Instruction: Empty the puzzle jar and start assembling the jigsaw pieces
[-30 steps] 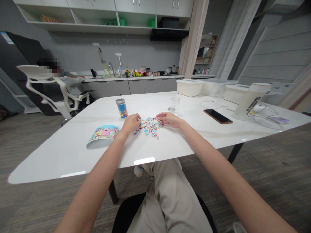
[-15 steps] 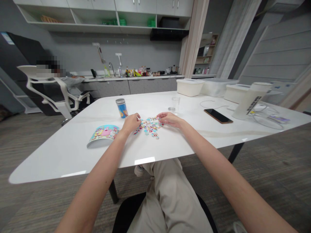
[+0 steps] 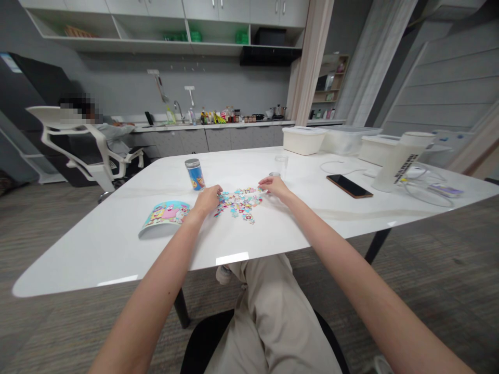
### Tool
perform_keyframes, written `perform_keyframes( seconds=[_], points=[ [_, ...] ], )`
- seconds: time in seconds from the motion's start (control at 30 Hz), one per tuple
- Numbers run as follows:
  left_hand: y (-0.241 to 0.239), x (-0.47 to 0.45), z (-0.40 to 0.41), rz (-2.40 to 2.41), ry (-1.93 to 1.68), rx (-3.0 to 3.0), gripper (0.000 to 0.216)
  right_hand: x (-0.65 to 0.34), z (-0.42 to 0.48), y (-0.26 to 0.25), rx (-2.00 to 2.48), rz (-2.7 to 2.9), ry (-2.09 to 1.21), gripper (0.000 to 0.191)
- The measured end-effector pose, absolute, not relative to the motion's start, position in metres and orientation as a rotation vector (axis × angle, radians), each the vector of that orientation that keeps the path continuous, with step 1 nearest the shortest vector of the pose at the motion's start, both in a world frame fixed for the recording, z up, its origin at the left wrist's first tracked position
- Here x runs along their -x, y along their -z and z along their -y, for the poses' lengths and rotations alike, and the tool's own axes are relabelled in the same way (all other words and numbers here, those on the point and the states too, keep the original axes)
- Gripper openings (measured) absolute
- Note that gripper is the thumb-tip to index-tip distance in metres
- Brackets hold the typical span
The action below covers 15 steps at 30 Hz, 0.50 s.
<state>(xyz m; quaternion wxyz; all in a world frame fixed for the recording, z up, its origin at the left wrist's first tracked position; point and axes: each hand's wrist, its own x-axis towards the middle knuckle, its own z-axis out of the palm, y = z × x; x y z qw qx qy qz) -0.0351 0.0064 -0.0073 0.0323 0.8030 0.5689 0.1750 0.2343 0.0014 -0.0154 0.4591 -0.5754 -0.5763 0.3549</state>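
A loose heap of small multicoloured jigsaw puzzle pieces [image 3: 239,203] lies spread on the white table before me. At the heap's left edge is my left hand [image 3: 208,200], its fingers curled together; whatever they hold is hidden. My right hand [image 3: 276,188] is at the upper right edge of the heap, thumb and fingertips pinched on what looks like a puzzle piece. Left of my left forearm lies a curved picture sheet [image 3: 166,215] printed with cartoon figures. A blue cartoon-printed can with a silver lid [image 3: 195,175] stands upright behind my left hand.
Beyond my right hand stand a clear container [image 3: 281,165] and a round lid [image 3: 274,175]. A phone [image 3: 349,186], a pale tumbler [image 3: 403,161], cables and white storage boxes [image 3: 304,141] occupy the table's right side. Someone sits in a white chair [image 3: 74,140] at far left.
My right hand has drawn slightly right and up, off the heap to its edge, fingers closer together. My left hand has shifted slightly left, uncovering more pieces.
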Motion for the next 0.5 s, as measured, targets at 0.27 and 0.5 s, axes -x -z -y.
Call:
perform_keyframes(
  seconds=[0.27,0.5],
  points=[
    [0.010,0.036,-0.010,-1.694,-0.597,-2.453,0.037,-0.241,-0.007,0.022,1.582,1.631,-0.601,0.016],
    [0.007,0.036,-0.011,-1.586,-0.733,-2.418,0.035,-0.246,-0.003,0.021,1.661,1.698,-0.463,0.033]
  ],
)
